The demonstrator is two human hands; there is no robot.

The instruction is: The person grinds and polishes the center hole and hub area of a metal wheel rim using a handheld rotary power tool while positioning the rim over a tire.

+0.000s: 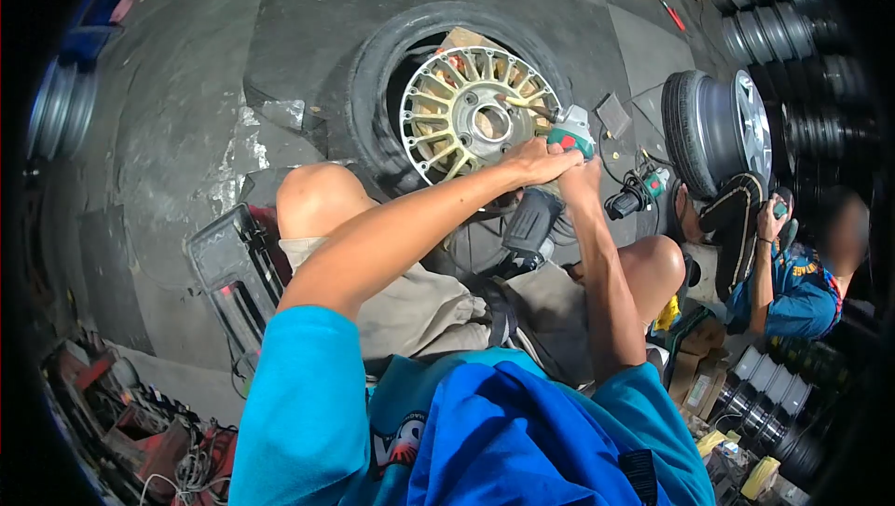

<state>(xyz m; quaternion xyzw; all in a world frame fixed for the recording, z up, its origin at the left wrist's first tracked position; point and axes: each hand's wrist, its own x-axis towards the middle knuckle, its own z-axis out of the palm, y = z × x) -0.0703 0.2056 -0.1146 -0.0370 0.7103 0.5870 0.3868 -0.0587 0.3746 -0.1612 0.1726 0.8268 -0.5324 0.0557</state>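
A green power tool with a grey metal head, which looks like an angle grinder, is gripped in both hands. My left hand is closed around its near side, and my right hand closes on its body just below and to the right. From the head a thin tan and dark piece extends left over the spokes of a wheel rim; I cannot make out whether it touches them. The multi-spoke rim, pale gold and silver, lies face up, tilted, on a tire flat on the floor. A wooden piece shows behind the rim.
Another green and black grinder lies on the floor to the right with its cord. Beyond it a wheel with tire stands upright. A co-worker sits at the right. An open black case lies beside my left knee; stacked rims line the right side.
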